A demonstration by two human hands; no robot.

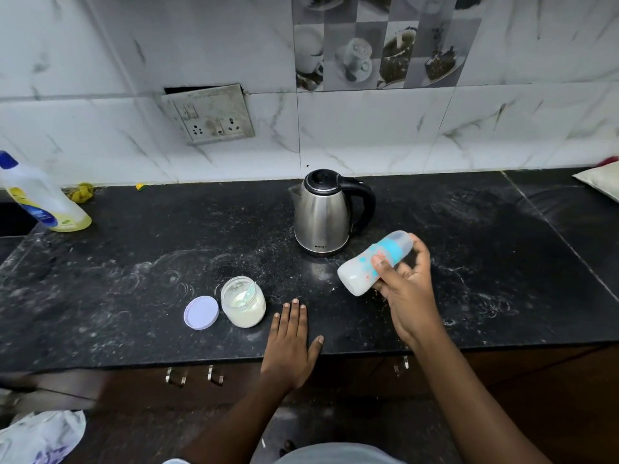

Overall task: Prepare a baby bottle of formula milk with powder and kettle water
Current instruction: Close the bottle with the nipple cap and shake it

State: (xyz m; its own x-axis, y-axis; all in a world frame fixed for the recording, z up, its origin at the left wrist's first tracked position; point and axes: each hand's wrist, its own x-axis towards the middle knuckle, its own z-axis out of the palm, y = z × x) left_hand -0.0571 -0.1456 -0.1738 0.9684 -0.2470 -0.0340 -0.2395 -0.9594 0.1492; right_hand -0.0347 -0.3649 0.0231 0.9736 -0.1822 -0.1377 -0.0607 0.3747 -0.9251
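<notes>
My right hand grips a baby bottle with a blue collar and clear cap, tilted above the black counter with its milky base pointing left and down. A steel kettle with a black lid and handle stands just behind it, lid closed. An open jar of white powder with a scoop inside sits left of centre, and its pale lid lies flat beside it. My left hand rests flat on the counter, fingers straight, just right of the jar.
The black counter is dusted with white smears. A tilted bottle of yellow liquid stands at the far left, a wall socket plate is above, and a pale cushion-like item lies at the right edge. Drawer handles sit below the front edge.
</notes>
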